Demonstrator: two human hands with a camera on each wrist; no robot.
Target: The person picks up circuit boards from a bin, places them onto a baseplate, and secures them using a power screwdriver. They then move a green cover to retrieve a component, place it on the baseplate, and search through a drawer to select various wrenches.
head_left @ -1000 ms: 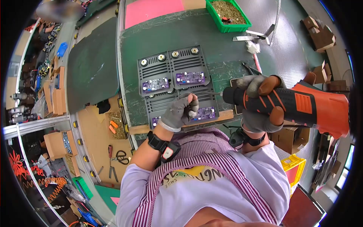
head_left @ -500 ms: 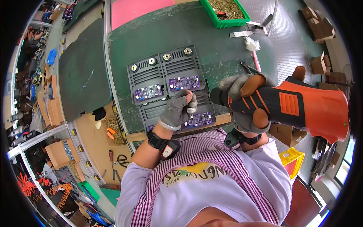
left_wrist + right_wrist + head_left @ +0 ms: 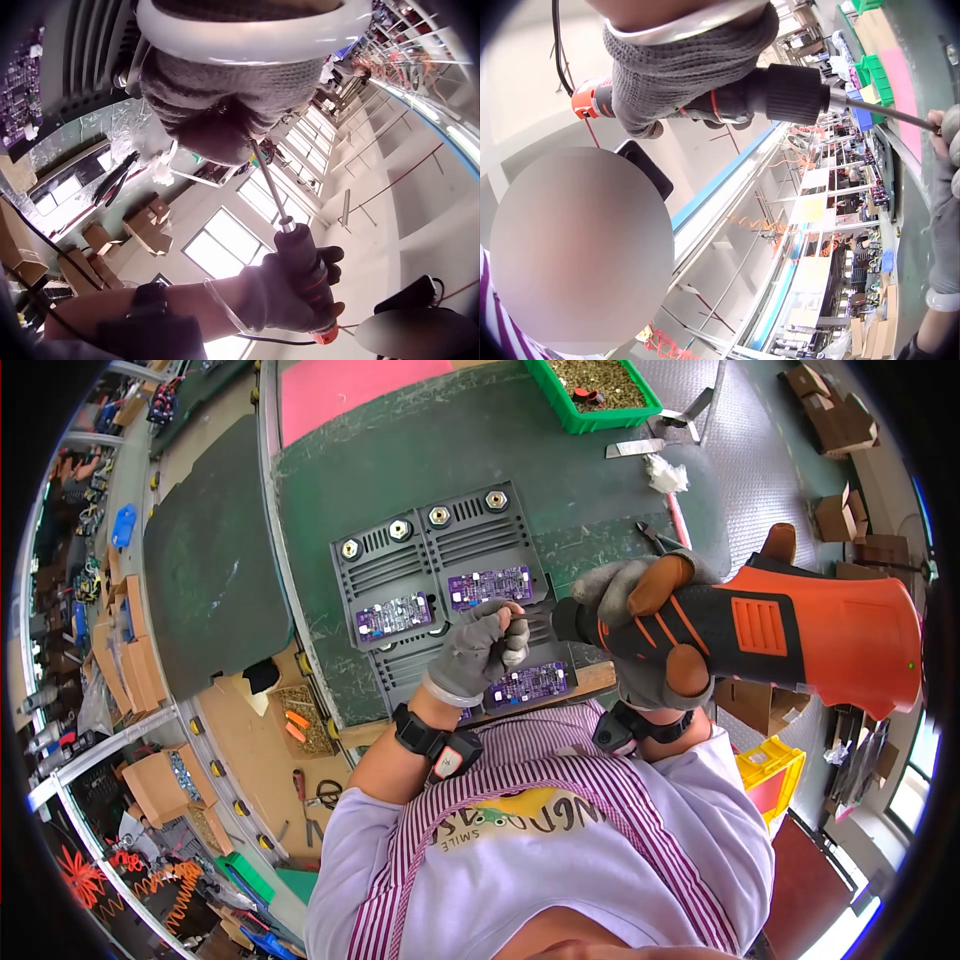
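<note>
The right hand [image 3: 650,620], in a grey and brown glove, grips an orange and black power screwdriver [image 3: 765,625] lying level above the mat. Its long metal bit [image 3: 892,114] reaches to the left hand's fingertips in the right wrist view. The left hand [image 3: 478,650], in a grey glove with bare fingertips, pinches at the bit's end [image 3: 259,154]; any screw there is too small to tell. Below it lie dark ribbed housings [image 3: 385,565] with brass fittings [image 3: 439,516] along the far edge and purple circuit boards [image 3: 490,586]. The left hand covers part of the nearer housings.
A green bin [image 3: 600,418] of small metal parts stands at the back. Pliers [image 3: 652,538] lie right of the housings. A wooden strip [image 3: 596,677] runs along the near edge. Beyond the left rail are another dark mat [image 3: 220,560] and scissors [image 3: 329,793].
In the head view the screwdriver has shifted left, nearer the left hand, and the bench scene has slid slightly left. Both hands keep their holds.
</note>
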